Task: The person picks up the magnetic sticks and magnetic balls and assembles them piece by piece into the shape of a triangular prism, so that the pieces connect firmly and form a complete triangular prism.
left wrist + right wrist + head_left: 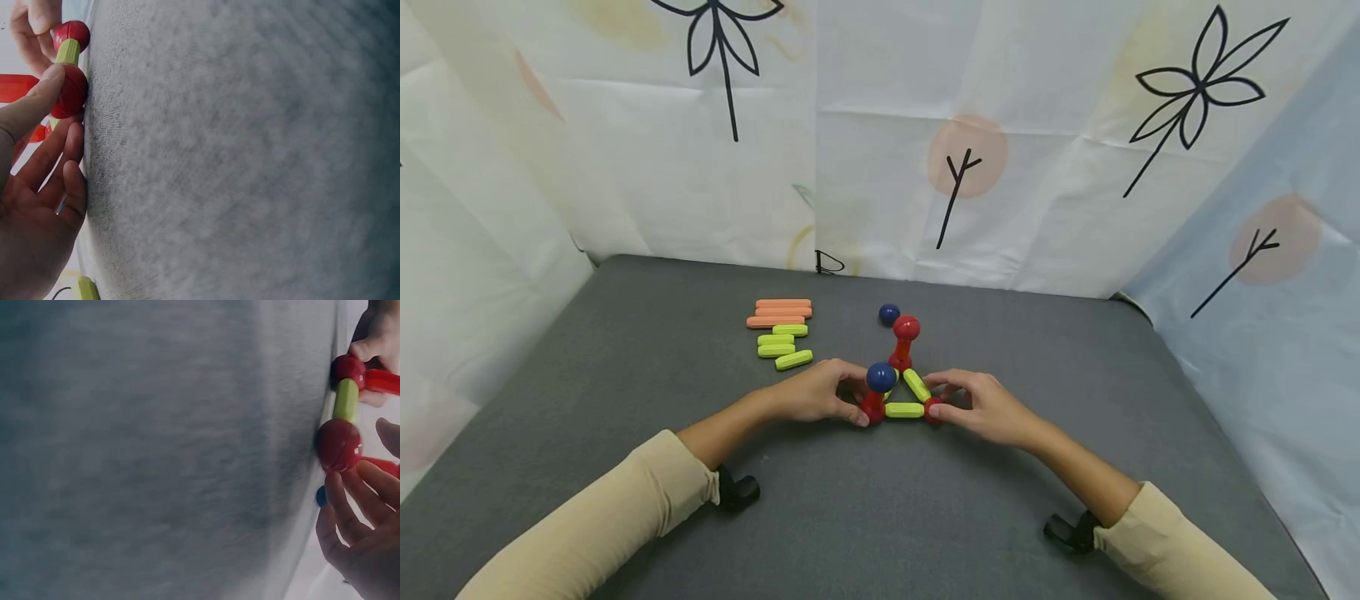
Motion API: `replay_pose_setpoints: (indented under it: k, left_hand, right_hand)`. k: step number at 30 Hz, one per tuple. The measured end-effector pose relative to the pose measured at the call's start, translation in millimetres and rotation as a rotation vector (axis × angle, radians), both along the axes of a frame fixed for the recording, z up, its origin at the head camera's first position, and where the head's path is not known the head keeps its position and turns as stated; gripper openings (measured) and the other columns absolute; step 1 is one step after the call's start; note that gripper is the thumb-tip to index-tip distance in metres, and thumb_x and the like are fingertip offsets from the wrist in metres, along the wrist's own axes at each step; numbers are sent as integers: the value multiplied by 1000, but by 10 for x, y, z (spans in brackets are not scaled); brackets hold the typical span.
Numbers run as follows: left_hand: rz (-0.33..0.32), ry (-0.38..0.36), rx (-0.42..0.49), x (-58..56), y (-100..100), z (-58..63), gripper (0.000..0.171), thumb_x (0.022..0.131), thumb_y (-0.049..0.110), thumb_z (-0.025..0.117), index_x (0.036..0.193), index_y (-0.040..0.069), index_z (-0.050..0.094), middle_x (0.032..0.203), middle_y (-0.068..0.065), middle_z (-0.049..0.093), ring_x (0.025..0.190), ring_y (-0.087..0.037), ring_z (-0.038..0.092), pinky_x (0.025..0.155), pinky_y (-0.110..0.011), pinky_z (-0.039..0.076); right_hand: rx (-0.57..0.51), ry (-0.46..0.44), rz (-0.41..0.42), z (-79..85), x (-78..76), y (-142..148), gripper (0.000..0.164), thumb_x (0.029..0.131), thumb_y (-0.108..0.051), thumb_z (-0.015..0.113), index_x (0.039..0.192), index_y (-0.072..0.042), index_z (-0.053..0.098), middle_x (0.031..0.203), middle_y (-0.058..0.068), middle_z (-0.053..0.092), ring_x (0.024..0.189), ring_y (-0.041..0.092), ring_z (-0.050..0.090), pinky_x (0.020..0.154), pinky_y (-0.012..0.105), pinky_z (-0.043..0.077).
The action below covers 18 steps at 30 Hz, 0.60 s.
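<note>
A triangle of lime-green rods joined by red balls lies on the grey table. My left hand (820,392) grips the front-left red ball (73,92), thumb on its near side. From that corner a red rod (877,403) stands upright, topped by a blue ball (881,377). My right hand (985,407) is at the right corner; its fingertips touch the red ball (339,445) there while the thumb stays just above, apart from it. Between both corners runs a lime-green rod (904,410). The rear corner carries another upright red rod (903,348) with a red ball (907,327) on top.
A loose dark blue ball (889,314) lies behind the triangle. To the left are orange rods (783,312) in a row, with several short lime-green rods (777,351) in front of them. A patterned white cloth (880,183) hangs behind the grey table (880,517).
</note>
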<state>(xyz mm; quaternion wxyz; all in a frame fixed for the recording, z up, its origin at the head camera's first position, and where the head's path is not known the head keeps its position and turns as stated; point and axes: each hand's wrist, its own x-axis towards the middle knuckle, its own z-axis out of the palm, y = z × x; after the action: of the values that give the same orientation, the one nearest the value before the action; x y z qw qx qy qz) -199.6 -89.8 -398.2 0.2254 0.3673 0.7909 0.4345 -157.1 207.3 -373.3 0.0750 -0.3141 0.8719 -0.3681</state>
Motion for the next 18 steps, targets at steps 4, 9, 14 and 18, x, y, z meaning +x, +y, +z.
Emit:
replay_pose_setpoints:
  k: [4,9,14,18]
  left_hand:
    - [14,12,-2,9,1,-14,42,85,16,81,124,11,67,109,4,70,103,-13,62,96,-35,49]
    - [7,12,7,10,5,-24,45,85,17,80,127,8,65,111,0,70,103,-13,63,96,-35,50]
    - [-10,-29,20,1,-60,52,41,88,7,76,127,5,64,115,-5,70,103,-16,65,95,-34,51]
    - [71,23,58,-58,-237,145,35,92,0,69,126,0,63,114,-12,70,103,-21,67,91,-35,54]
  right_hand:
    - [30,-25,0,-48,-13,46,46,94,-21,70,134,0,60,125,10,66,101,22,62,79,38,53]
    - [43,-48,10,-88,-39,84,47,94,-23,70,134,-1,60,122,9,67,99,19,61,81,33,53]
    - [32,-95,31,-117,-65,135,45,96,-19,68,135,1,59,115,7,69,95,19,60,77,28,52]
    - [30,-120,57,-110,-76,144,44,97,-18,65,136,1,58,112,7,68,96,20,60,75,27,51]
